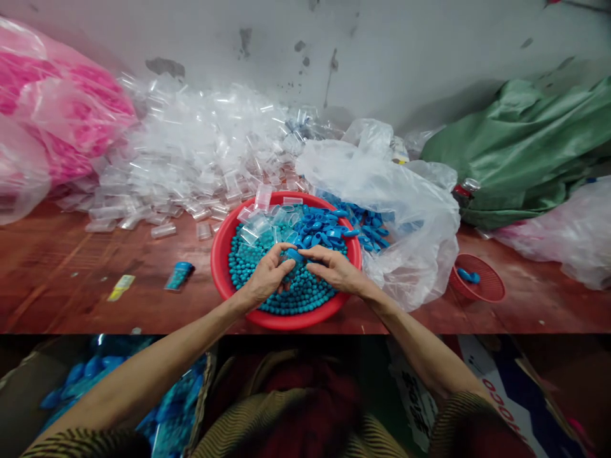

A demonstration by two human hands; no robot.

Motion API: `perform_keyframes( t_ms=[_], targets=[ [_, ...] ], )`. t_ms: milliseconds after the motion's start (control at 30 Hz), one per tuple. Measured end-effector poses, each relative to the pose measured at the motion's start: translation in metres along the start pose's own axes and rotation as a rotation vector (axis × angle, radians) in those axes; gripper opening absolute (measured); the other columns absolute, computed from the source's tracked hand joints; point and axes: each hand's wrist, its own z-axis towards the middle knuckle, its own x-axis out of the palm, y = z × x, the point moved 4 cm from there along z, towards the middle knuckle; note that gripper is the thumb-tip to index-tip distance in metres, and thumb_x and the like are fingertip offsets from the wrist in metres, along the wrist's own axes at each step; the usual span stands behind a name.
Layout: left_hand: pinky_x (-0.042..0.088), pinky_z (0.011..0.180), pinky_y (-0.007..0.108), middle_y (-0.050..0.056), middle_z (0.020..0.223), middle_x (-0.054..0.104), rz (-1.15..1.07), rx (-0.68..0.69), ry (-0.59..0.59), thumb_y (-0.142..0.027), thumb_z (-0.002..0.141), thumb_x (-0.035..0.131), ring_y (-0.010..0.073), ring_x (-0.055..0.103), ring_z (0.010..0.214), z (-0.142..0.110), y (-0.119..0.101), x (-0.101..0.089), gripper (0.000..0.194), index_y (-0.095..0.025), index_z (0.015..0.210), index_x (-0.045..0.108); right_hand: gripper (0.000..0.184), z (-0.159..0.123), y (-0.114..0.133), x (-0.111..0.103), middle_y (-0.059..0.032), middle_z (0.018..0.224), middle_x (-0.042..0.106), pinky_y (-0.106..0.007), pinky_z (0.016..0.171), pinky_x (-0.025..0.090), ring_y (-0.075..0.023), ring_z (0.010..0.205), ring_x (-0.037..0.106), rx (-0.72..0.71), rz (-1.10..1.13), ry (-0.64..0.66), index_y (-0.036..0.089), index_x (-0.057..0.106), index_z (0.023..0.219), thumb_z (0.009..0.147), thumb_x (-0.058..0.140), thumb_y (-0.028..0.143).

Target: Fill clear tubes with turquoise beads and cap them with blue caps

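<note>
Over a red basin [220,275] my two hands meet at a small clear tube with a blue cap [294,256]. My left hand [270,275] is closed round the tube's body. The fingers of my right hand [337,267] touch the blue cap from the right; whether they pinch it is hard to make out. Round blue beads [296,304] fill the basin. On top of them lie clear empty tubes [258,226] at the left and blue caps [322,226] at the right.
A capped tube of blue beads [179,276] lies on the red-brown table [95,254] beside a yellow label [121,287]. Clear tubes [205,146] are heaped behind. Right are a plastic bag [410,210] with blue caps, a small red basket [491,286] and a green sack [515,146].
</note>
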Motion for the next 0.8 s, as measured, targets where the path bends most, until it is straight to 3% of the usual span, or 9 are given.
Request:
perform_keyframes(
  t_ms=[100,167,233,333,400,500,567,667,800],
  targets=[
    [0.029,0.033,0.018,-0.008,0.059,0.047,0.050,0.023,0.047,-0.039,0.079,0.056,0.0076,0.047,0.036,-0.001,-0.002,0.000,0.040,-0.020,0.110,0.041,0.043,0.001,-0.007,-0.004,-0.0031,0.092,0.061,-0.026,0.056,0.051,-0.0102,0.061,0.058,0.177,0.250,-0.067,0.018,0.057,0.118,0.076,0.058,0.030],
    [0.030,0.034,0.019,-0.008,0.057,0.045,0.079,0.029,0.068,-0.038,0.079,0.056,0.0070,0.045,0.035,-0.001,-0.002,0.003,0.038,-0.020,0.109,0.041,0.051,0.002,-0.009,-0.006,-0.0032,0.090,0.062,-0.027,0.055,0.053,-0.0117,0.062,0.059,0.232,0.295,-0.147,0.017,0.053,0.122,0.074,0.061,0.029],
    [0.031,0.035,0.019,-0.008,0.058,0.044,0.096,0.037,0.057,-0.036,0.080,0.055,0.0061,0.043,0.036,-0.003,-0.001,0.005,0.040,-0.019,0.113,0.041,0.047,0.003,-0.006,-0.005,-0.0050,0.090,0.064,-0.030,0.059,0.055,-0.0147,0.067,0.062,0.202,0.196,-0.182,0.015,0.053,0.122,0.077,0.058,0.028],
    [0.032,0.038,0.020,-0.008,0.060,0.042,0.109,0.072,0.007,-0.033,0.082,0.053,0.0053,0.038,0.038,-0.005,0.000,0.007,0.051,-0.022,0.129,0.036,0.036,0.000,0.008,0.002,-0.0107,0.102,0.066,-0.039,0.082,0.052,-0.0220,0.093,0.063,0.021,-0.144,-0.149,0.015,0.057,0.119,0.085,0.049,0.026],
    [0.035,0.044,0.021,-0.007,0.064,0.045,0.122,0.111,-0.023,-0.030,0.082,0.052,0.0058,0.039,0.043,-0.007,-0.001,0.008,0.054,-0.023,0.133,0.035,0.045,-0.004,0.016,0.011,-0.0167,0.118,0.060,-0.043,0.093,0.047,-0.0270,0.112,0.056,-0.077,-0.337,-0.082,0.012,0.050,0.127,0.086,0.050,0.030],
    [0.043,0.062,0.024,-0.001,0.085,0.058,0.130,0.172,-0.076,-0.027,0.080,0.053,0.0087,0.049,0.060,-0.008,-0.005,0.007,0.051,-0.022,0.130,0.042,0.087,-0.008,0.020,0.023,-0.0275,0.130,0.047,-0.048,0.090,0.048,-0.0357,0.119,0.050,-0.082,-0.506,0.004,0.003,0.025,0.142,0.076,0.065,0.044],
    [0.043,0.078,0.026,0.003,0.107,0.060,0.116,0.202,-0.099,-0.026,0.078,0.056,0.0125,0.054,0.081,-0.008,-0.007,0.007,0.050,-0.021,0.127,0.046,0.102,-0.009,0.020,0.028,-0.0301,0.128,0.045,-0.051,0.083,0.050,-0.0388,0.114,0.052,-0.038,-0.590,0.003,0.003,0.015,0.144,0.070,0.069,0.048],
    [0.037,0.095,0.028,0.006,0.127,0.053,0.088,0.214,-0.112,-0.026,0.075,0.058,0.0177,0.051,0.107,-0.009,-0.009,0.006,0.050,-0.019,0.124,0.048,0.097,-0.009,0.020,0.032,-0.0274,0.123,0.049,-0.050,0.077,0.052,-0.0379,0.107,0.057,-0.004,-0.650,-0.013,0.008,0.013,0.145,0.074,0.065,0.050],
    [0.033,0.100,0.030,0.007,0.130,0.050,0.067,0.177,-0.102,-0.026,0.074,0.059,0.0195,0.047,0.116,-0.010,-0.010,0.006,0.050,-0.018,0.122,0.048,0.094,-0.009,0.022,0.034,-0.0280,0.127,0.046,-0.050,0.080,0.052,-0.0379,0.111,0.055,-0.047,-0.661,-0.041,0.008,0.015,0.144,0.075,0.063,0.051]
  ],
)
